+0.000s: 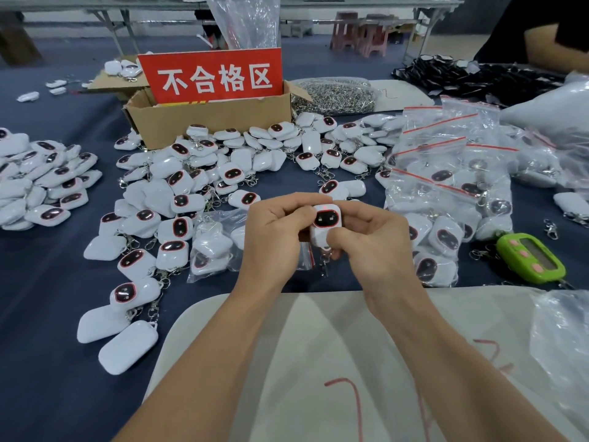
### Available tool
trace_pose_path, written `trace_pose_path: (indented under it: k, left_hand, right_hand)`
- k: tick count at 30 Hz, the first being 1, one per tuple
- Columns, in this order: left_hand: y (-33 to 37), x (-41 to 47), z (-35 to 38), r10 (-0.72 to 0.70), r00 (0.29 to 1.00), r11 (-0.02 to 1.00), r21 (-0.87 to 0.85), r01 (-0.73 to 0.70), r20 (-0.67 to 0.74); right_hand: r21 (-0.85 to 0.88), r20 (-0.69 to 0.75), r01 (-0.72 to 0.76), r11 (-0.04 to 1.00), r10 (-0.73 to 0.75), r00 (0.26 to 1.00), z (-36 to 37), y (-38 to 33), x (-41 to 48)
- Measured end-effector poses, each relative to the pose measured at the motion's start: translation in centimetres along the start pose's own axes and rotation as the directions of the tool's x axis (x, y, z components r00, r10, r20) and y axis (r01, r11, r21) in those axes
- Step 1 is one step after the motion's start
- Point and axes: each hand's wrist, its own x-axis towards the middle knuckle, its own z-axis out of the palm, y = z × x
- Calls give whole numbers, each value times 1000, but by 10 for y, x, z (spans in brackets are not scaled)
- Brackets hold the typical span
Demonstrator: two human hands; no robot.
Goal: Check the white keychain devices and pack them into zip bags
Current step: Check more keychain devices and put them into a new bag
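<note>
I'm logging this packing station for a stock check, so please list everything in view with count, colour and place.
held keychain device: one, white, dark red-rimmed face, between both hands
loose keychain devices: many, white, heaps at centre and left
zip bags: many, clear with red seals, right; several filled
cardboard box: one, brown, behind centre heap
sign: one, red with white characters, in the box
metal chains: heap, silver, right of box
digital timer: one, green with pink buttons, right
sheet: one, white with red marks, near edge
tablecloth: one, dark blue, under everything
left hand: one, grips the device's left side
right hand: one, thumb on the device's front
</note>
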Motion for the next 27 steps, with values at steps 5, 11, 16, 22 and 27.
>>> trace_pose_path:
  k: [5, 11, 16, 22, 27]
  left_hand:
    - [-1, 0, 2, 36, 999, 999, -1, -36, -4]
    - [-2, 2, 1, 108, 993, 994, -5, -108, -47]
    - [-6, -6, 4, 346, 937, 847, 442, -296, -37]
    - [-9, -13, 10, 467, 880, 687, 662, -299, -88]
    - [-10, -12, 8, 447, 892, 714, 630, -307, -73]
  right_hand:
    - [-65, -14, 17, 998, -18, 1000, -1, -2, 1]
    - [-78, -66, -53, 996, 48, 997, 1, -2, 0]
    - [-326, -197, 233, 916, -307, 931, -6, 1, -2]
    - [-550, -100, 415, 725, -551, 829, -13, 5, 3]
    - [-490, -145, 373, 788, -495, 857, -12, 6, 4]
